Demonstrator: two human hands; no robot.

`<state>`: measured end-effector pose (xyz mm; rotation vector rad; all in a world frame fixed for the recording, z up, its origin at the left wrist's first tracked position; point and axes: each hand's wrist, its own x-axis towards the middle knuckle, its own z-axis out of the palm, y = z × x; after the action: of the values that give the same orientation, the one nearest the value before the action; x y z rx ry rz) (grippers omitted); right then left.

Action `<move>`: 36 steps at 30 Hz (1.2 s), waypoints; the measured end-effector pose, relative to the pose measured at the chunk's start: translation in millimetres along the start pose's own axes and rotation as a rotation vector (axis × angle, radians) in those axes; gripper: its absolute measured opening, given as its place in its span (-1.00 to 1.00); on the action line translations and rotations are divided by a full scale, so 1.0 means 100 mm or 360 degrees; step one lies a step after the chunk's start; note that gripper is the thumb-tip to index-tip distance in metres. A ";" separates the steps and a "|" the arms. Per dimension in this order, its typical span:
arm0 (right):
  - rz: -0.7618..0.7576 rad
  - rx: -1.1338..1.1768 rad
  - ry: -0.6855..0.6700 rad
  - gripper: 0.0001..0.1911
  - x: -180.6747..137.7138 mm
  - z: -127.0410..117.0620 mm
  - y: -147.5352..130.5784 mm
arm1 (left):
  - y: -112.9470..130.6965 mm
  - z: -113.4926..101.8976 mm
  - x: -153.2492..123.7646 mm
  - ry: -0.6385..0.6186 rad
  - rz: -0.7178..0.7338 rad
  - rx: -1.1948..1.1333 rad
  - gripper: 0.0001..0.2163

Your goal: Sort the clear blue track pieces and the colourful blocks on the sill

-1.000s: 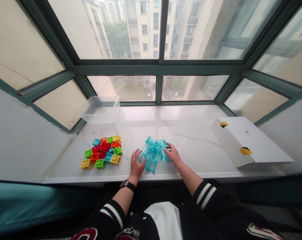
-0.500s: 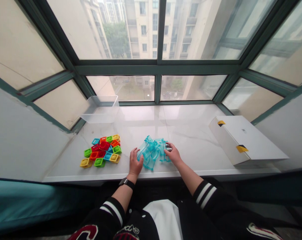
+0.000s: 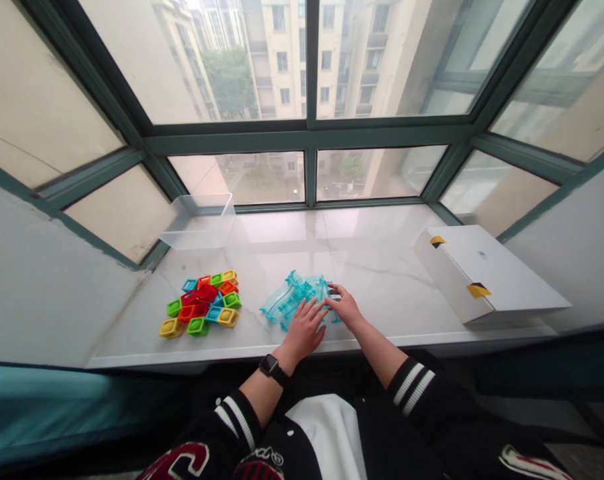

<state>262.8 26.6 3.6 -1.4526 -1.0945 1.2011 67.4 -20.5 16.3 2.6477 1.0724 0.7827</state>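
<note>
Here the left hand [image 3: 306,328] lay with fingers spread on the heap of clear teal pieces [image 3: 282,303], midway along the near edge of the sill [image 3: 382,260]. The right hand [image 3: 347,308] touched the heap's right side with fingers bent; whether it pinched a piece could not be told. Coloured blocks [image 3: 202,303] lay to the left, well apart from a white box [image 3: 482,273] at the right edge.
</note>
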 end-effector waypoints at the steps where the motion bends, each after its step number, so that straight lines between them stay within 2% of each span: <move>1: 0.0041 0.0064 -0.0018 -0.42 -0.02 -0.03 -0.02 | -0.01 0.03 0.01 -0.0043 0.0017 0.0014 -0.60; 7: 0.0229 0.0356 -0.0002 -0.43 -0.12 -0.20 -0.11 | -0.08 0.15 0.01 -0.0141 0.0029 0.0124 -0.66; 14: 0.0548 0.0855 -0.0051 -0.65 -0.22 -0.40 -0.25 | -0.06 0.23 0.02 -0.0208 0.0023 0.0008 -0.62; 17: 0.0569 0.0979 -0.0047 -0.68 -0.27 -0.49 -0.33 | -0.05 0.24 0.04 -0.0239 0.0007 -0.0006 -0.61; 20: 0.0525 0.1034 -0.0079 -0.61 -0.35 -0.57 -0.35 | -0.02 0.22 0.05 -0.0275 -0.0031 0.0000 -0.59; 25: 0.0452 0.0917 -0.0094 -0.48 -0.52 -0.69 -0.23 | 0.06 0.14 0.08 -0.0321 -0.0079 0.0047 -0.59; 31: 0.0331 0.0460 0.0029 -0.35 -0.58 -0.75 -0.03 | 0.18 -0.02 0.12 -0.0302 -0.0085 0.0018 -0.59; 34: 0.0298 0.0245 0.0064 -0.31 -0.52 -0.74 -0.05 | 0.28 -0.08 0.18 -0.0233 -0.0106 -0.0195 -0.59; 36: 0.0236 0.0177 0.0058 -0.29 -0.47 -0.72 -0.13 | 0.37 -0.09 0.24 -0.0199 -0.0197 -0.0455 -0.60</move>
<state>327.3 -25.2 30.7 -1.4841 -0.8934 1.3125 99.0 -31.4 47.0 2.3350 0.9982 0.6786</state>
